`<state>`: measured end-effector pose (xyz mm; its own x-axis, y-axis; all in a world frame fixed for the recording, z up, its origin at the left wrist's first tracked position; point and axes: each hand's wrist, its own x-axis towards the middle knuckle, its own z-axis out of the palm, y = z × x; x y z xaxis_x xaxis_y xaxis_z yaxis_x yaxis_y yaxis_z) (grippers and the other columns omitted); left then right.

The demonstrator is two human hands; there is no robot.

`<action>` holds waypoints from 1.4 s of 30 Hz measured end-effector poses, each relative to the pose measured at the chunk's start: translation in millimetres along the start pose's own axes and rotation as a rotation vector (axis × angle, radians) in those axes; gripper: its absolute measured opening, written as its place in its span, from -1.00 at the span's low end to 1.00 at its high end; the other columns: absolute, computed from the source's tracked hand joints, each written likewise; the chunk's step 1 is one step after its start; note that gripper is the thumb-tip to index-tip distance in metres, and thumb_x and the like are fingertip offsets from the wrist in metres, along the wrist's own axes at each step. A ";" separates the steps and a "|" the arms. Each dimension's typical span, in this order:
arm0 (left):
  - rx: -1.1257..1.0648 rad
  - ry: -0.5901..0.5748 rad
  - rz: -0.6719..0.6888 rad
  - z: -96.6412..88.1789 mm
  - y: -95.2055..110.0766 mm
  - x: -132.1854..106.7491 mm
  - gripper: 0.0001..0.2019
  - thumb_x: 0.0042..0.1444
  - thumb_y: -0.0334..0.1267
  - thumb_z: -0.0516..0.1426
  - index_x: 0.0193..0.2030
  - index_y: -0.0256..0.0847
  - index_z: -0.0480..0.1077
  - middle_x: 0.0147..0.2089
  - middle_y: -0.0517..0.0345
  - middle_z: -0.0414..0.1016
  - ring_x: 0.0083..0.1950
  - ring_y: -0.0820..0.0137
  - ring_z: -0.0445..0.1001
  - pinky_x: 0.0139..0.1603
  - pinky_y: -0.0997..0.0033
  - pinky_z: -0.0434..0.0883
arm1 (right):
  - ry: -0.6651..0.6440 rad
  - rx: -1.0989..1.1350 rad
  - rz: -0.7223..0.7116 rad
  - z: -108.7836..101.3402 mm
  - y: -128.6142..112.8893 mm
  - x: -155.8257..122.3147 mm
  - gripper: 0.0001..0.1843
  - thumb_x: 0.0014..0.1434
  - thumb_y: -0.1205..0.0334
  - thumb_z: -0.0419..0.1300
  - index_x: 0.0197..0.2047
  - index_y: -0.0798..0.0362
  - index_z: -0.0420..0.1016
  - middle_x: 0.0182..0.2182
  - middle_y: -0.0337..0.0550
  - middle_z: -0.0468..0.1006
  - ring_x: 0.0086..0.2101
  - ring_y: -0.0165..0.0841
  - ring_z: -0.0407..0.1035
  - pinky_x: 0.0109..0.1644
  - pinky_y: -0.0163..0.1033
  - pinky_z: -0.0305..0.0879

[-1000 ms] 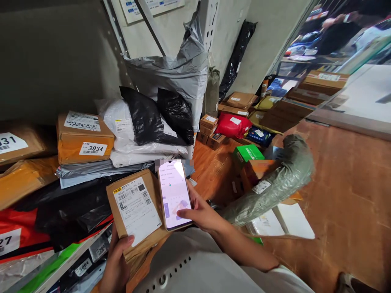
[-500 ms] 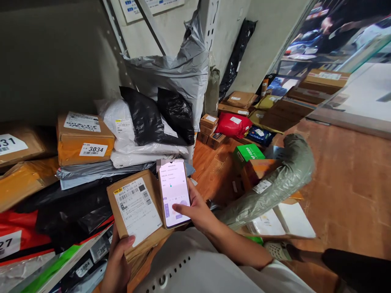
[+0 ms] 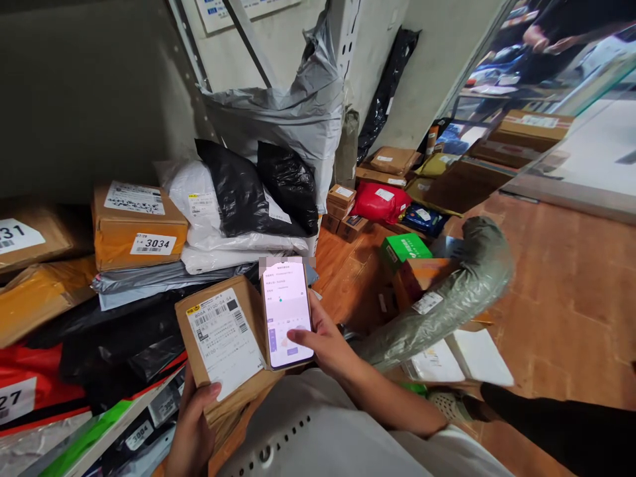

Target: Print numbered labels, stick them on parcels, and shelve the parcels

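Observation:
My left hand point(image 3: 196, 411) grips a brown cardboard box point(image 3: 201, 368) by its lower left corner, thumb on the front. A white shipping label point(image 3: 226, 344) with barcodes covers most of the box's face. Just to the right, my right hand point(image 3: 328, 344) is closed round a smartphone point(image 3: 288, 315), which is upright and lit. Its screen has lines of text above a keypad, and my right thumb lies over the keypad. The phone overlaps the right edge of the box. The fingers behind both things are mostly hidden.
At left, a shelf carries parcels, among them a box labelled 3034 point(image 3: 139, 225) and black bags point(image 3: 238, 189). Floor parcels include a red bag point(image 3: 380, 202), a green box point(image 3: 406, 250) and a long grey-green wrapped parcel point(image 3: 447, 305). Another person's hands point(image 3: 549, 45) show beyond the doorway.
My right thumb has shifted slightly up and right over the phone's keypad. The phone sits a touch further right. My left hand's hold on the box is the same.

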<state>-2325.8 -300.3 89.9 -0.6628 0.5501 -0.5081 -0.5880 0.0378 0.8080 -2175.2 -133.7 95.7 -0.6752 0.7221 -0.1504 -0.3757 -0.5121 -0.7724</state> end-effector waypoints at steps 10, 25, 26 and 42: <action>0.024 0.013 -0.003 2.8 4.2 1.8 -0.07 -0.37 -0.19 0.44 0.26 -0.07 0.29 0.04 0.09 0.45 0.18 -0.13 0.32 0.03 0.15 0.49 | 0.040 -0.112 -0.083 2.3 0.3 4.8 -0.28 -0.23 0.27 0.50 0.00 -0.09 0.31 -0.13 -0.24 0.52 -0.14 -0.27 0.40 0.00 -0.14 0.31; 0.040 0.037 0.008 -5.4 -1.9 12.2 0.01 -0.45 -0.15 0.45 0.28 -0.12 0.27 0.03 0.06 0.45 0.19 -0.15 0.31 0.12 0.08 0.44 | 0.051 -0.215 -0.174 -4.8 9.8 9.9 -0.28 -0.23 0.21 0.49 0.00 -0.08 0.30 -0.07 -0.18 0.51 -0.05 -0.19 0.38 0.10 -0.03 0.29; 0.045 0.026 0.000 -7.6 -2.4 13.1 0.04 -0.45 -0.15 0.46 0.30 -0.12 0.24 0.06 0.05 0.44 0.20 -0.16 0.30 0.13 0.06 0.43 | 0.042 -0.205 -0.176 -4.9 10.0 9.4 -0.29 -0.21 0.19 0.49 0.01 -0.09 0.30 -0.07 -0.19 0.50 -0.05 -0.19 0.38 0.09 -0.03 0.29; 0.036 0.014 0.032 -9.5 -3.8 13.4 -0.01 -0.36 -0.16 0.45 0.31 -0.08 0.24 0.11 0.08 0.41 0.25 -0.11 0.25 0.14 0.11 0.43 | 0.069 -0.134 -0.138 -0.2 8.9 9.4 -0.42 -0.11 0.12 0.47 -0.03 -0.10 0.36 -0.12 -0.20 0.53 -0.15 -0.24 0.41 -0.02 -0.09 0.35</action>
<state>-2336.8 -301.0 77.2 -0.6876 0.5398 -0.4856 -0.5495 0.0504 0.8340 -2184.7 -131.4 87.3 -0.5764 0.8136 -0.0759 -0.3706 -0.3431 -0.8631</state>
